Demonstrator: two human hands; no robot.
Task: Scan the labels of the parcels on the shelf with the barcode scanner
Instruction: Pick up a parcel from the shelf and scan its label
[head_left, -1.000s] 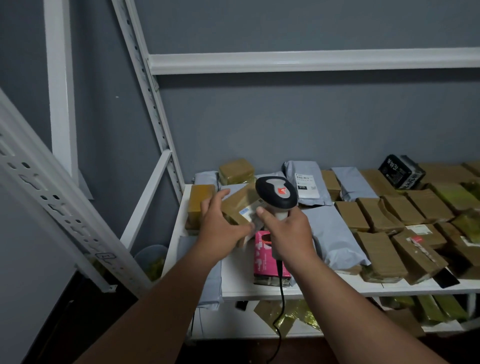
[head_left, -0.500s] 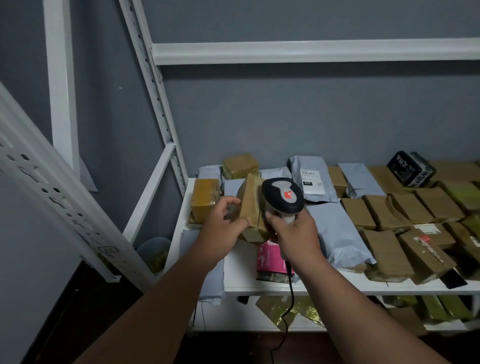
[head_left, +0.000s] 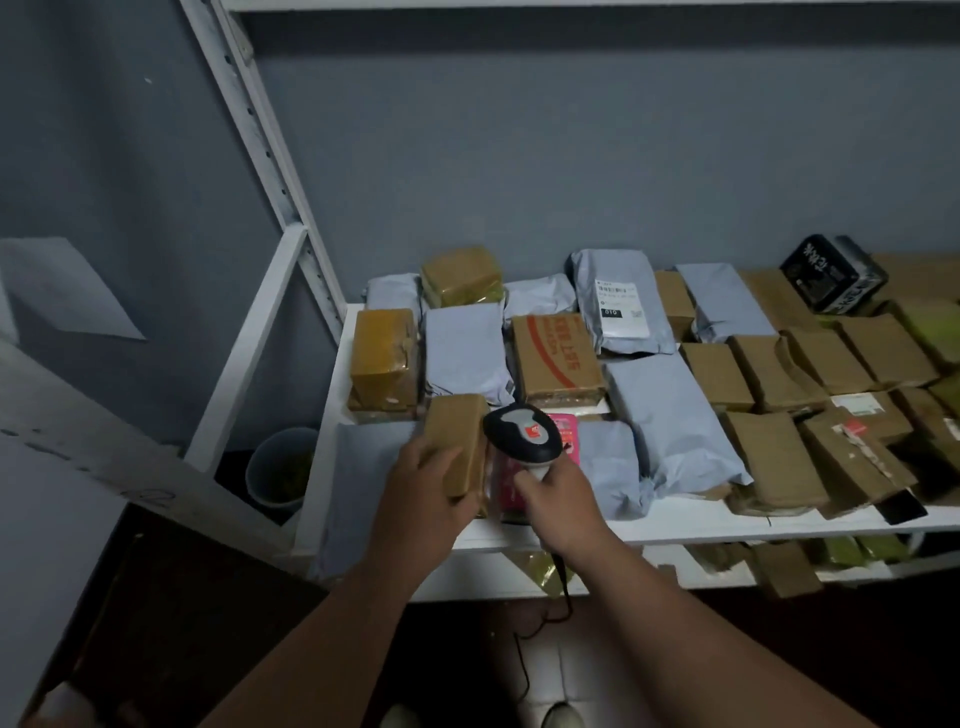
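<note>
My left hand (head_left: 421, 493) grips a small brown taped parcel (head_left: 457, 436) at the front left of the white shelf (head_left: 675, 525). The parcel lies low over a grey mailer bag (head_left: 363, 467). My right hand (head_left: 558, 501) grips the handle of the black and grey barcode scanner (head_left: 522, 434), whose head sits just right of the parcel, above a pink packet (head_left: 566, 436). The scanner's black cable (head_left: 563, 597) hangs below the shelf. The parcel's label does not show.
Many brown boxes and grey mailers cover the shelf, among them a box with red print (head_left: 558, 356), a labelled mailer (head_left: 618, 306) and a black box (head_left: 831, 273). White uprights (head_left: 260, 156) stand at left. A bucket (head_left: 280, 467) sits below left.
My left hand has lowered the brown parcel from upright in front of the scanner down toward the shelf's front left. The box with red print behind it now shows. The view has tilted downward.
</note>
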